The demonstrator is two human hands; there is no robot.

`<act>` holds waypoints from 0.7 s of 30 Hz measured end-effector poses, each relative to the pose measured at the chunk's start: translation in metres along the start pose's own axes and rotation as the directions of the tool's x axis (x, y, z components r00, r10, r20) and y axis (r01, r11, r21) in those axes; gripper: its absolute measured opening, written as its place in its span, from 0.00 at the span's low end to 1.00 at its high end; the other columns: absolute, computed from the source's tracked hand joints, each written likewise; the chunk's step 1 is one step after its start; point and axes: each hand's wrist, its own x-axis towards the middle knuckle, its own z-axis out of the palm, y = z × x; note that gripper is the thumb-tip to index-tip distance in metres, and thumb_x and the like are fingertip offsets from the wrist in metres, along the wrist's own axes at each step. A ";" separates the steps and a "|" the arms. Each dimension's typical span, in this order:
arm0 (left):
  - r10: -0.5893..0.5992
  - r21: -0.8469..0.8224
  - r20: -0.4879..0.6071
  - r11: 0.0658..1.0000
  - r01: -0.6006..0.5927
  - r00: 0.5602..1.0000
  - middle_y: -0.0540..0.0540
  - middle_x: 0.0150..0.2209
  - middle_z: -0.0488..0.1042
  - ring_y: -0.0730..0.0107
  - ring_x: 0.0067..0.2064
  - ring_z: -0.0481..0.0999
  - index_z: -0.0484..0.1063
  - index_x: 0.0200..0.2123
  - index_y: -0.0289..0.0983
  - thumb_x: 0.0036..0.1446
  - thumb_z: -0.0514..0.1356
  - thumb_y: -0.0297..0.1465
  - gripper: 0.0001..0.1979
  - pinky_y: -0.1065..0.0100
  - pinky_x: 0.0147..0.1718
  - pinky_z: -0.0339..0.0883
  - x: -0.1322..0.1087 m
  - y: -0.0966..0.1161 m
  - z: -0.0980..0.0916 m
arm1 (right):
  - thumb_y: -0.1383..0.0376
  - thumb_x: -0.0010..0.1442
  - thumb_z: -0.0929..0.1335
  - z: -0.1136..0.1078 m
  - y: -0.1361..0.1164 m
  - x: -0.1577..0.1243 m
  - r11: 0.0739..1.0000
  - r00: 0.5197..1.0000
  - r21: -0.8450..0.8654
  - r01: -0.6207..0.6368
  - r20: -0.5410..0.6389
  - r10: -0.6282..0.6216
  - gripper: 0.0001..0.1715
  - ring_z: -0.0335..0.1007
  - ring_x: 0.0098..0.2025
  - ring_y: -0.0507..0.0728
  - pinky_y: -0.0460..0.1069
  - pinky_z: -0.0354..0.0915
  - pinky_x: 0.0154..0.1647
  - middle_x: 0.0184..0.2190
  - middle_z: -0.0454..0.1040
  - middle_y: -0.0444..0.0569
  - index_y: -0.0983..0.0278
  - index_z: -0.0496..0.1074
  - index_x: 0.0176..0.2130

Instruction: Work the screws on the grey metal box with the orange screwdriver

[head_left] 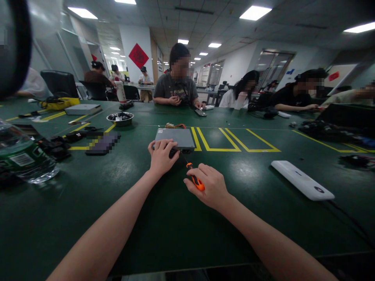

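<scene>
A grey metal computer power supply (175,137) lies flat on the green table, its socket side facing me. Coloured wires (175,125) come out behind it. My left hand (163,156) grips its near left corner, with fingers across the top and the thumb low by the front face. In my right hand (209,185) is an orange and black screwdriver (198,182), held by the handle. The thin shaft points up and left to the front face of the power supply, close to my left thumb. Whether the tip sits in a screw is too small to tell.
To the left stand a metal bowl (120,118) with small parts, a dark phone (103,143) and a large water bottle (25,156). On the right lies a white power bank-like device (301,180) with a cable. Yellow tape (219,150) marks the table. Several people sit beyond.
</scene>
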 end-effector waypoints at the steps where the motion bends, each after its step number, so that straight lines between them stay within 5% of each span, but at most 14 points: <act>1: 0.000 0.002 0.000 1.000 0.000 1.000 0.48 0.47 0.70 0.59 0.51 0.64 0.67 0.42 0.46 0.53 0.56 0.37 0.11 0.52 0.53 0.43 0.000 0.000 0.000 | 0.59 0.58 0.62 0.000 -0.001 0.000 1.000 1.000 0.002 -0.016 -0.019 0.016 0.13 0.62 0.30 0.51 0.46 0.59 0.31 0.30 0.67 0.47 0.65 0.67 0.39; 5: 0.003 -0.005 0.008 1.000 -0.003 1.000 0.48 0.48 0.69 0.59 0.51 0.63 0.67 0.42 0.46 0.54 0.56 0.37 0.11 0.52 0.54 0.42 0.000 0.000 0.000 | 0.64 0.58 0.62 0.001 -0.003 0.000 0.996 0.987 -0.079 -0.028 -0.161 0.015 0.12 0.64 0.33 0.53 0.46 0.61 0.31 0.33 0.69 0.51 0.68 0.63 0.42; 10: -0.005 -0.002 0.009 1.000 0.005 1.000 0.48 0.48 0.70 0.60 0.51 0.63 0.68 0.42 0.46 0.53 0.57 0.37 0.12 0.53 0.54 0.42 0.000 0.000 0.001 | 0.73 0.56 0.62 0.001 -0.007 -0.001 0.957 0.952 -0.251 0.149 -0.224 -0.207 0.11 0.66 0.42 0.56 0.50 0.63 0.40 0.41 0.71 0.52 0.63 0.65 0.40; 16: -0.005 0.005 -0.004 1.000 0.005 1.000 0.48 0.48 0.70 0.60 0.51 0.63 0.68 0.42 0.45 0.53 0.57 0.37 0.12 0.53 0.54 0.42 -0.001 0.000 0.001 | 0.68 0.57 0.64 0.008 -0.007 0.003 0.953 0.942 -0.212 0.217 -0.211 -0.261 0.06 0.64 0.47 0.58 0.51 0.64 0.45 0.43 0.70 0.53 0.63 0.66 0.38; 21: -0.012 -0.002 0.005 1.000 0.012 1.000 0.48 0.48 0.69 0.60 0.51 0.63 0.68 0.42 0.45 0.53 0.57 0.37 0.12 0.53 0.54 0.42 0.000 0.000 0.001 | 0.74 0.56 0.62 0.016 -0.004 0.003 0.951 0.913 -0.170 0.257 -0.279 -0.297 0.12 0.64 0.48 0.56 0.50 0.66 0.46 0.44 0.67 0.57 0.67 0.62 0.42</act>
